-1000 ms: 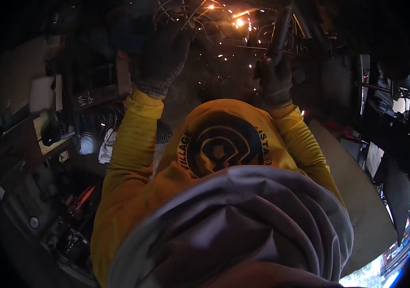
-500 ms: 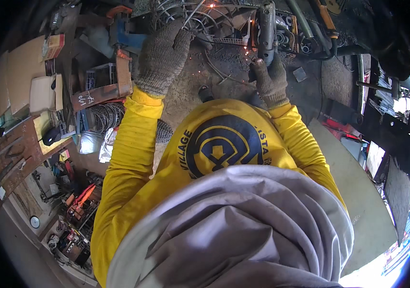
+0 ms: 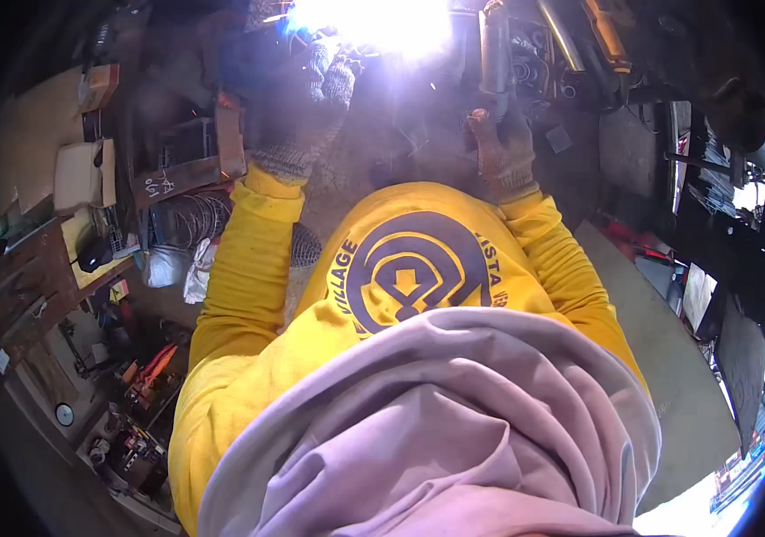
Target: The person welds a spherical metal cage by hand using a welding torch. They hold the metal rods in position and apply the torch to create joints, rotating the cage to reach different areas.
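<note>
My left hand (image 3: 303, 130), in a grey knitted glove, is at the upper left of centre. Its fingers are closed round a thin metal rod; glare and shadow hide the rod now, and the earlier frame shows it slanting up from the glove. Just above and right of this hand burns a blinding white welding arc (image 3: 378, 18), which hides whatever lies beneath it. My right hand (image 3: 506, 154), gloved alike, is wrapped round the lower end of a thick metal pipe (image 3: 494, 54), thumb on top. The pipe points away from me, right of the arc.
Cardboard boxes (image 3: 82, 183) and a rusty metal piece (image 3: 176, 179) lie to my left, beside coiled wire (image 3: 190, 217). An orange-handled tool (image 3: 609, 40) and another metal tube (image 3: 561, 38) are at the upper right. A large pale panel (image 3: 669, 376) stands right of me.
Small orange sparks have given way to a bright arc that washes out the work area and darkens its surroundings. Both hands stay almost where they were.
</note>
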A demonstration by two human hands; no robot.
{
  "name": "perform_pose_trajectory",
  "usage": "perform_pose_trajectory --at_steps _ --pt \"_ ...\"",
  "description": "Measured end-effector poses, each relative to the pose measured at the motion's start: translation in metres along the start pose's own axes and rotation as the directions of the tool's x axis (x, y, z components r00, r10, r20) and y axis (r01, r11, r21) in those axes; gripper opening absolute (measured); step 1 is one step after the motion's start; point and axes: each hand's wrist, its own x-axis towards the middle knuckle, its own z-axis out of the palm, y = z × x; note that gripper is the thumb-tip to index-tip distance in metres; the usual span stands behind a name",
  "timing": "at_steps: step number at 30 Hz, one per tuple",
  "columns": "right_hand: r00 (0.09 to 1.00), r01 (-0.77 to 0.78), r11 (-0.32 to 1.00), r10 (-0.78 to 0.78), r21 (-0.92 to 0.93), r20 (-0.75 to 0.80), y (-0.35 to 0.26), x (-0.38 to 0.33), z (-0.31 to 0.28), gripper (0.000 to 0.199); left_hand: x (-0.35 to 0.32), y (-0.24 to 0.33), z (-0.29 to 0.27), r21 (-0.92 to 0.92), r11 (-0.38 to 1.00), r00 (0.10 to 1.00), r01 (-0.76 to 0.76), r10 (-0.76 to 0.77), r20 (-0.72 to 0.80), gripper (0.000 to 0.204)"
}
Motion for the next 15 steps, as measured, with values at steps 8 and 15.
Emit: perform_pose_trajectory --at_steps 8,15 --pt "0.984 0.175 0.974 -0.178 -0.146 -0.010 0.011 -0.005 0.001 0.026 -0.016 -0.047 0.023 0.651 0.680 0.892 -0.337 0.453 -0.011 0.048" --pt "0.985 0.143 0.986 -0.133 0.087 -0.109 0.004 -0.008 0.007 0.035 -0.005 0.009 -0.008 0.134 0.985 0.990 0.113 -0.124 0.073 0.033"
